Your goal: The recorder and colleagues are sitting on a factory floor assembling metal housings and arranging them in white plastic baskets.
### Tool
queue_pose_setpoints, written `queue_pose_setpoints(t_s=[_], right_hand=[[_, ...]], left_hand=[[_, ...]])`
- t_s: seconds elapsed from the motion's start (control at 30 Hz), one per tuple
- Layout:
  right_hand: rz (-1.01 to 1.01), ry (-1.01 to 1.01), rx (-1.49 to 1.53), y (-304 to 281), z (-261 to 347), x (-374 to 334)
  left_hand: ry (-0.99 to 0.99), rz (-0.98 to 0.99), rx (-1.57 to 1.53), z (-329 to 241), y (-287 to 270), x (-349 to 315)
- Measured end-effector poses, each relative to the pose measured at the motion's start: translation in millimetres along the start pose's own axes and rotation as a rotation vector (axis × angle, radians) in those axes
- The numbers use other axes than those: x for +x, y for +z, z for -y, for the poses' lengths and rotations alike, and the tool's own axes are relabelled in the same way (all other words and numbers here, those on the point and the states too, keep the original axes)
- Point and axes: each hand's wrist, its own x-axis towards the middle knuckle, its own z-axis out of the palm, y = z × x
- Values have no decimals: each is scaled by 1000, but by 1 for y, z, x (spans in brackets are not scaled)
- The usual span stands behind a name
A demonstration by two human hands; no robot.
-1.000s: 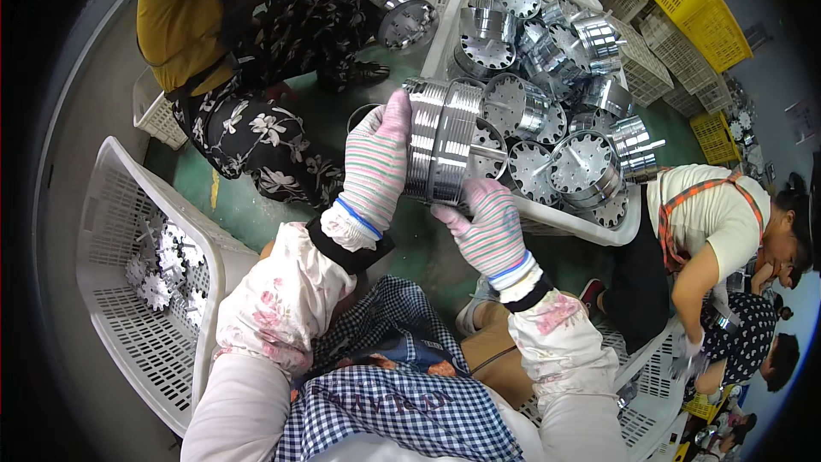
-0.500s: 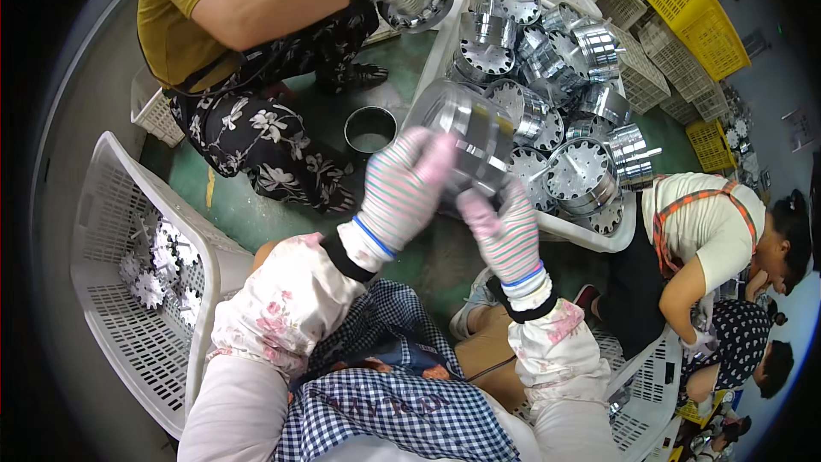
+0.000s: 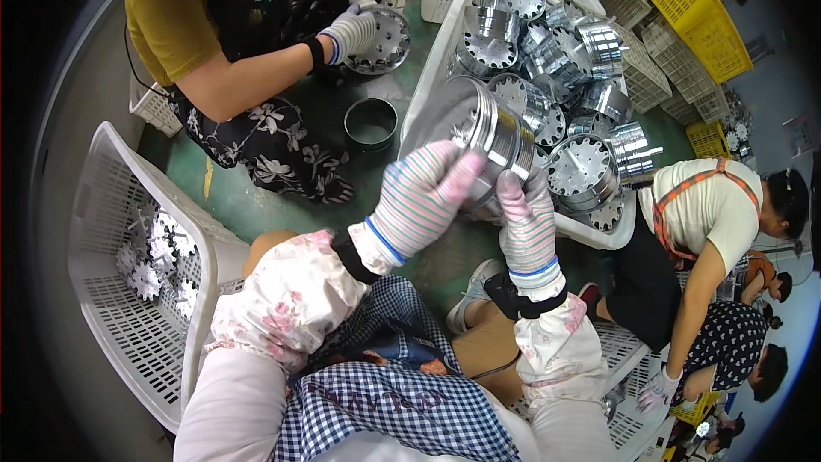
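Between my two gloved hands is a shiny, round metal drum part (image 3: 498, 135) with ridged sides, tilted so that part of its hollow end shows, slightly blurred. My left hand (image 3: 425, 192) grips its near left side, thumb up against the wall. My right hand (image 3: 528, 218) holds the lower right edge, fingers closed on it. Both gloves are striped, with blue cuff bands. Just beyond the part stands a white crate (image 3: 617, 236) heaped with similar metal drums (image 3: 581, 173), some with toothed discs and rods on their ends.
A white basket (image 3: 128, 368) of toothed metal discs (image 3: 162, 248) stands at my left. A dark open cylinder (image 3: 370, 124) sits on the green floor. Across from me a co-worker (image 3: 205, 51) handles a round metal part (image 3: 382, 41); another (image 3: 710, 205) bends at the right. Stacked baskets line the back.
The drum part in my hands has turned and shifted slightly right. The co-worker opposite has lowered their round part leftward, and the one at right has reached down.
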Motion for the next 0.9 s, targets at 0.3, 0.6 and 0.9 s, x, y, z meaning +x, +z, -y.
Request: queue_pose_setpoints(t_s=[0.3,0.6,0.9], right_hand=[[242,-809,-1240,-23,-37,3],[12,-99,-195,-8,-12,-2],[230,-796,-1322,-50,-28,15]], left_hand=[[-478,-221,-584,21,-20,40],[-132,-44,-123,1,5,3],[-523,-389,-873,8,-47,72]])
